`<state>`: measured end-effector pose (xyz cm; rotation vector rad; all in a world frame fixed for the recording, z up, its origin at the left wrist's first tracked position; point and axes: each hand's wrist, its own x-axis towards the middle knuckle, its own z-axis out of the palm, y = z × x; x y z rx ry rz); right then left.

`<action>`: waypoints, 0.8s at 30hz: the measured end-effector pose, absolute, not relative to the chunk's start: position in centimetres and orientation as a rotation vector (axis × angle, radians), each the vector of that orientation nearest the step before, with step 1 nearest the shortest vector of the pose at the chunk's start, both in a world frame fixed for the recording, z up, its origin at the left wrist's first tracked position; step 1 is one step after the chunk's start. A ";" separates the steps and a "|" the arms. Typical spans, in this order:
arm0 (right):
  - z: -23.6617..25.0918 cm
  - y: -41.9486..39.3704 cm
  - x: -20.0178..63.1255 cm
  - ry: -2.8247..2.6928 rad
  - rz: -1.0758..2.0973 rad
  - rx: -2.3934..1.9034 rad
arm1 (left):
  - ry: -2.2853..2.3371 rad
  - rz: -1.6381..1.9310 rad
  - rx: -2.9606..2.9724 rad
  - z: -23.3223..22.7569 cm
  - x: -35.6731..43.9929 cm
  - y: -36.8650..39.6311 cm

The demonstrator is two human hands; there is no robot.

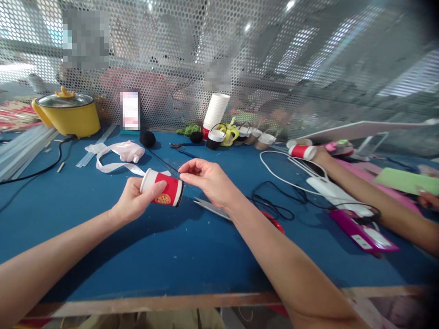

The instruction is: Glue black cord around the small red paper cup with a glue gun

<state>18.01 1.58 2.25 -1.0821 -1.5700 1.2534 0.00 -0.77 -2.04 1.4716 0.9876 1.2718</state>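
Observation:
My left hand (135,201) is wrapped round a red and white paper cup (170,187), held tilted on its side above the blue table. A dark band runs round the cup's right end. Beside that end, my right hand (207,180) pinches a thin black yarn (164,161) between thumb and fingertips. The yarn leads back to a black yarn ball (147,139). Under my right wrist lie scissors (212,209) with red handles, partly hidden by the forearm. A white ribbon (116,167) lies behind the cup.
A yellow electric pot (70,116) stands at the back left, a phone (130,112) near it. Stacked paper cups (216,112) and several small cup baskets (215,139) line the mesh. Cables and a purple power strip (363,233) lie right, beside another person's arm (363,192).

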 end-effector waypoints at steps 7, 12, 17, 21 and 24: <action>2.1 1.8 18.0 -1.550 1.283 -1.071 | 0.964 1.285 1.439 -2.1 0.0 -0.8; 2.1 1.7 17.9 -1.534 1.308 -1.064 | 0.951 1.302 1.389 -2.5 -0.2 -0.7; 2.1 1.7 17.9 -1.542 1.299 -1.050 | 0.892 1.290 1.196 -2.1 0.1 -0.7; 2.0 1.7 17.9 -1.584 1.239 -1.071 | 0.867 1.255 1.028 -1.0 0.7 -0.9; 2.2 1.5 18.0 -1.596 1.117 -1.117 | 0.876 1.262 0.952 -0.3 1.0 -0.9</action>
